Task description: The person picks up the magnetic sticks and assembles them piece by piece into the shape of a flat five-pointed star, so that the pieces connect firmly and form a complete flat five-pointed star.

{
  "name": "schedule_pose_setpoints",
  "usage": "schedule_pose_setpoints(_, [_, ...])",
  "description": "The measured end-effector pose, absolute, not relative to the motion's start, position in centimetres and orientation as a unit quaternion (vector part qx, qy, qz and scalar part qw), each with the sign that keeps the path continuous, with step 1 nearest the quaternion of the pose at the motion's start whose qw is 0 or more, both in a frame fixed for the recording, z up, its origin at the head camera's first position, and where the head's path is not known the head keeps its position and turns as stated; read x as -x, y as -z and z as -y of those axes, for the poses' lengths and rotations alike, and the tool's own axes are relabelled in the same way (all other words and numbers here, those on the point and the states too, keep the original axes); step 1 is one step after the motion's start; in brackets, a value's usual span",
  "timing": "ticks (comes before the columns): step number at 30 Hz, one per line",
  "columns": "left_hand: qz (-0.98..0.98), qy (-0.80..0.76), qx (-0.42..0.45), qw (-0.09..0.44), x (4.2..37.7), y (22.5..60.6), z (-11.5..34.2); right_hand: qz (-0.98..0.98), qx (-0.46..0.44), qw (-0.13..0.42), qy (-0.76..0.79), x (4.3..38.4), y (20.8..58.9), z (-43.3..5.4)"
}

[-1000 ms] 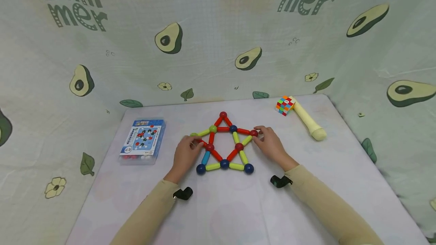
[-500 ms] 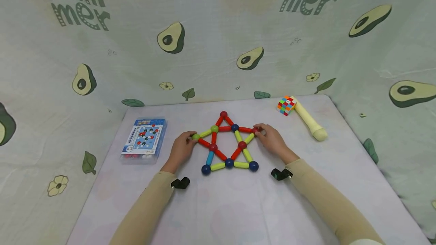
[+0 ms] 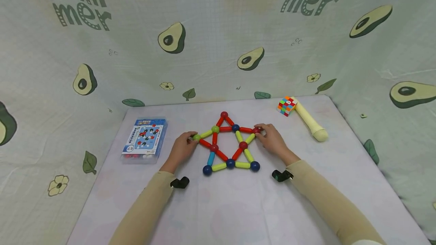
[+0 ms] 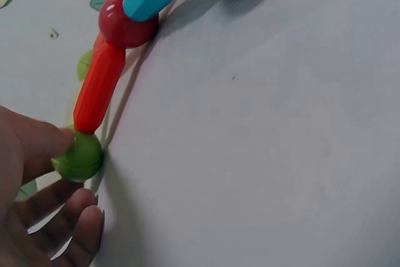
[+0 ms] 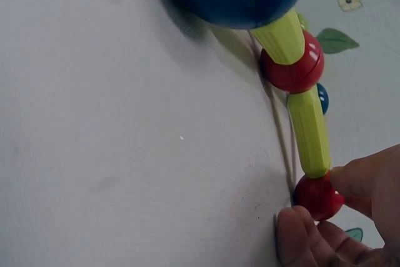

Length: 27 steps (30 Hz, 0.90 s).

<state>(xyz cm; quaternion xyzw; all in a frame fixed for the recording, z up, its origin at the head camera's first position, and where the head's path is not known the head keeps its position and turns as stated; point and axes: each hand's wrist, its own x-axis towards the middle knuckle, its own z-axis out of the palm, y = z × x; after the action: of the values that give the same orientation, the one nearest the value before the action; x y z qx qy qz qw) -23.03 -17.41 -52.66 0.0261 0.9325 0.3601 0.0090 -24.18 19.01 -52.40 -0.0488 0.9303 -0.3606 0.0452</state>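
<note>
A flat star-shaped figure of balls and rods lies on the table, its rods red, yellow-green and one blue. My left hand pinches the green ball at the star's left tip between thumb and fingers. A red rod runs from that ball to a red ball. At the right tip, my right hand pinches another red ball, which joins a yellow-green rod. Dark blue balls form the two lower tips; a red ball tops the star.
A clear plastic box with a blue-and-white label lies to the left. At the back right are a puzzle cube and a pale yellow hammer-like stick. Behind the table hangs an avocado-print cloth.
My left hand has shifted outward to the left and now holds the left green ball. The star's lower part has moved slightly right. My right hand stays at the right red ball.
</note>
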Motion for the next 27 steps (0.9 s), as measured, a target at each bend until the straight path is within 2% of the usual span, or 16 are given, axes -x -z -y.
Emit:
schedule_pose_setpoints(5, [-0.934,-0.356,-0.019,-0.037,22.4,52.8,16.2,-0.933,0.051,0.023,0.356,23.2,52.3,-18.5])
schedule_pose_setpoints(7, [-0.934,-0.353,-0.031,-0.040,21.9,52.7,15.5,-0.932,0.062,0.018,0.356,22.7,52.1,-18.2])
schedule_pose_setpoints(14, [-0.946,-0.312,-0.079,0.024,20.1,52.2,13.2,-0.925,0.104,0.061,0.360,21.2,51.5,-16.8])
schedule_pose_setpoints(17, [-0.950,-0.301,-0.083,0.028,19.8,51.9,12.6,-0.925,0.110,0.077,0.355,20.9,51.3,-16.1])
schedule_pose_setpoints(27, [-0.941,-0.330,-0.070,0.034,19.8,52.1,12.1,-0.931,0.102,0.071,0.343,20.7,51.2,-15.4])
